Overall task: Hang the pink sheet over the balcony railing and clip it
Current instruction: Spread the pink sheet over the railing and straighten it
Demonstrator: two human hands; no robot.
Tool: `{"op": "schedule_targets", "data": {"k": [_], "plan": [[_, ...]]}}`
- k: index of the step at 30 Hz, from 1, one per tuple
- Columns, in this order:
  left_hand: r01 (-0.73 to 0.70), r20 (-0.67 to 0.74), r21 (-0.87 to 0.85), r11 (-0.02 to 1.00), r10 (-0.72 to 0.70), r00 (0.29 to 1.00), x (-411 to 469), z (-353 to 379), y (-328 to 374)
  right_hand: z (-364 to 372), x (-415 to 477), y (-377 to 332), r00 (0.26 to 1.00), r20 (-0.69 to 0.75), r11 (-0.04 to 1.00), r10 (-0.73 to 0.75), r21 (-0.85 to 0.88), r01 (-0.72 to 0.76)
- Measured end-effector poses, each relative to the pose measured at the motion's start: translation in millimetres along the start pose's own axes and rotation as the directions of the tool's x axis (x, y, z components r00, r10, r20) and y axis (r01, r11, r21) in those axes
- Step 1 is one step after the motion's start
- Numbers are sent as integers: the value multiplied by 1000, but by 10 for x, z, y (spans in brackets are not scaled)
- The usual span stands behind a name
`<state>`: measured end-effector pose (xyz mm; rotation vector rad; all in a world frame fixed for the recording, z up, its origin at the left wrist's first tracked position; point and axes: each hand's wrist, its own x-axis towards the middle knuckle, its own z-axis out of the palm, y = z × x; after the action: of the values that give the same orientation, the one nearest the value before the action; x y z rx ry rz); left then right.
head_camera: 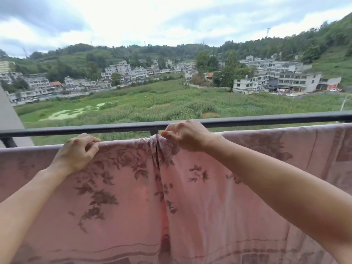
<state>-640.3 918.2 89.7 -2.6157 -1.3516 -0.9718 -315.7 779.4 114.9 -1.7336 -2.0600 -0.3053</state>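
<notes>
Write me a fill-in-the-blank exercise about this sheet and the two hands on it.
1. The floral sheet is ____ in colour.
2. The left hand grips the sheet along its ____ edge.
3. The right hand pinches a gathered bunch of fabric, to the ____ of the left hand.

Missing words: pink; top; right.

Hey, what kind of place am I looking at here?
Most likely an upper-floor balcony above a valley town: a dark metal railing runs across, a pink rose-patterned sheet hangs before it, and green crop fields and pale multi-storey houses lie below.
</notes>
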Motion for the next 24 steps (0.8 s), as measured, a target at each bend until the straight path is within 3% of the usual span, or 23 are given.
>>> {"op": "schedule_targets", "data": {"k": [4, 9, 12, 16, 19, 21, 24], "plan": [[-102, -86, 118, 988, 112, 990, -19, -128, -133, 283, 296, -183, 999, 8, 994, 51, 95, -52], [-227, -46, 319, 920, 254, 966, 64, -108, -115, 311, 351, -115, 982, 6, 964, 188, 190, -185], [-216, -46, 375, 901, 251, 967, 61, -215, -376, 285, 359, -123, 977, 2, 962, 215, 171, -212], [-100, -98, 346, 933, 141, 985, 59, -419, -984, 342, 333, -260, 964, -6, 962, 265, -65, -264], [-186, -61, 235, 954, 205, 977, 80, -455, -1198, 383, 422, -518, 945, -19, 935, 326, -139, -326], [-237, -49, 150, 960, 247, 968, 90, -478, -1354, 463, 584, -832, 956, -57, 942, 289, -160, -294], [-197, -25, 43, 979, 198, 980, 68, -588, -1804, 650, 917, -1432, 981, -99, 971, 165, -160, -180]]}}
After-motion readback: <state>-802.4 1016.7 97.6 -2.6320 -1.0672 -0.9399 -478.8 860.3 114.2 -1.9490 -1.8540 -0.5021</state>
